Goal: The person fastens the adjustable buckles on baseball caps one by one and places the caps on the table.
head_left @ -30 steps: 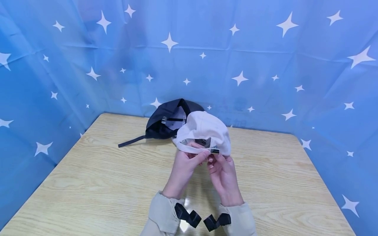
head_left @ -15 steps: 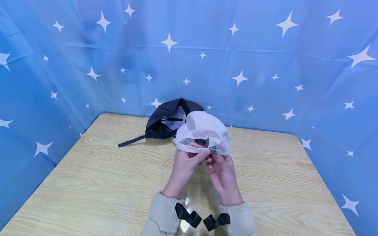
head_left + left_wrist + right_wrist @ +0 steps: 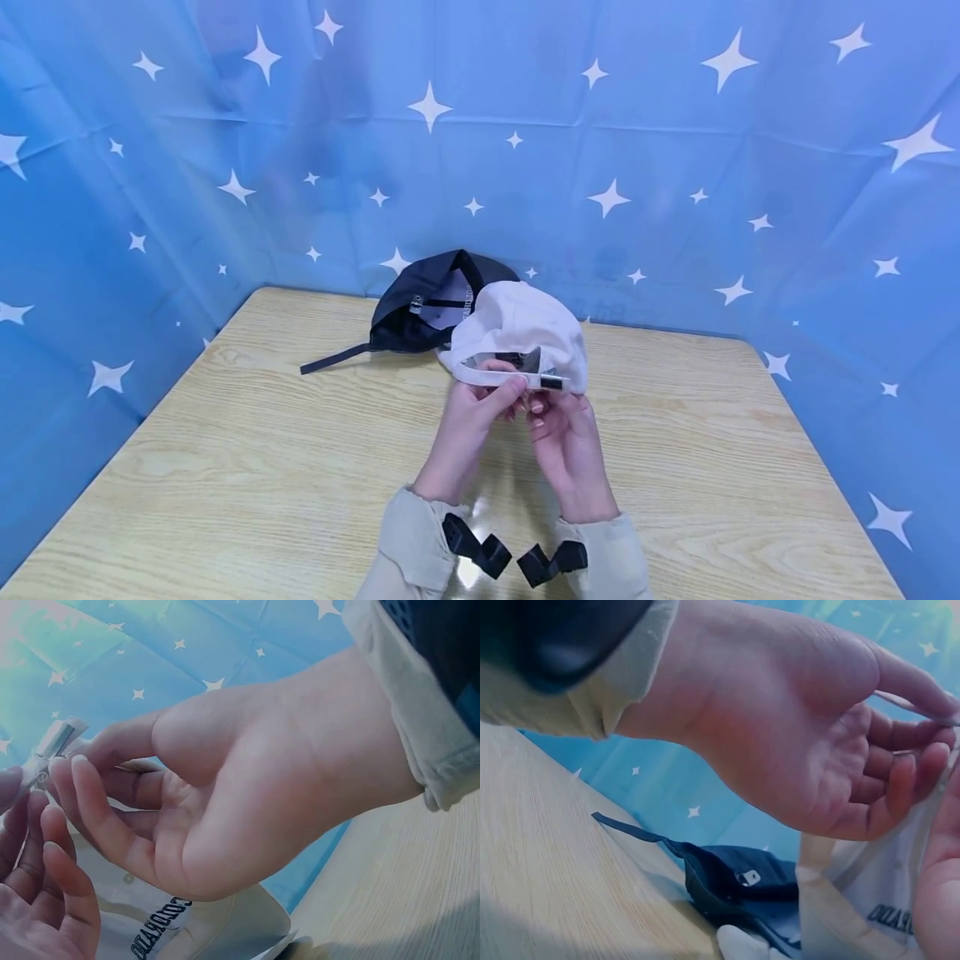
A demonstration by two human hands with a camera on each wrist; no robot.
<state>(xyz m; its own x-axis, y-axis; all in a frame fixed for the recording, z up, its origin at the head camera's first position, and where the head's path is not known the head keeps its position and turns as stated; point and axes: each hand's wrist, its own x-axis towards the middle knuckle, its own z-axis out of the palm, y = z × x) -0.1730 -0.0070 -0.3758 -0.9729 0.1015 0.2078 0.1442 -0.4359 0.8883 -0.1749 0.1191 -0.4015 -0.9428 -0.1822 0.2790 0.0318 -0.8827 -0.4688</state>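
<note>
A white cap (image 3: 525, 321) is held up over the table with its back opening toward me. My left hand (image 3: 467, 425) pinches the cap's rear strap (image 3: 487, 378) between thumb and fingers. Close beside it, my right hand (image 3: 570, 442) pinches the strap by the small metal buckle (image 3: 552, 382), its thumb and fingertips just under it. In the left wrist view the buckle (image 3: 57, 739) shines above the meeting fingertips, and dark lettering (image 3: 161, 926) shows inside the cap. Behind the white cap lies a dark navy cap (image 3: 408, 312), partly hidden by it.
The navy cap's loose strap (image 3: 333, 360) stretches left across the wooden table (image 3: 247, 467). A blue curtain with white stars (image 3: 540, 192) stands along the table's back and sides. Small black cameras (image 3: 480, 548) sit on both wrists, close to each other.
The buckle has tilted and shifted slightly right, its face turning from bright to dark. The left thumb has slid a little along the strap. The navy cap stays put.
</note>
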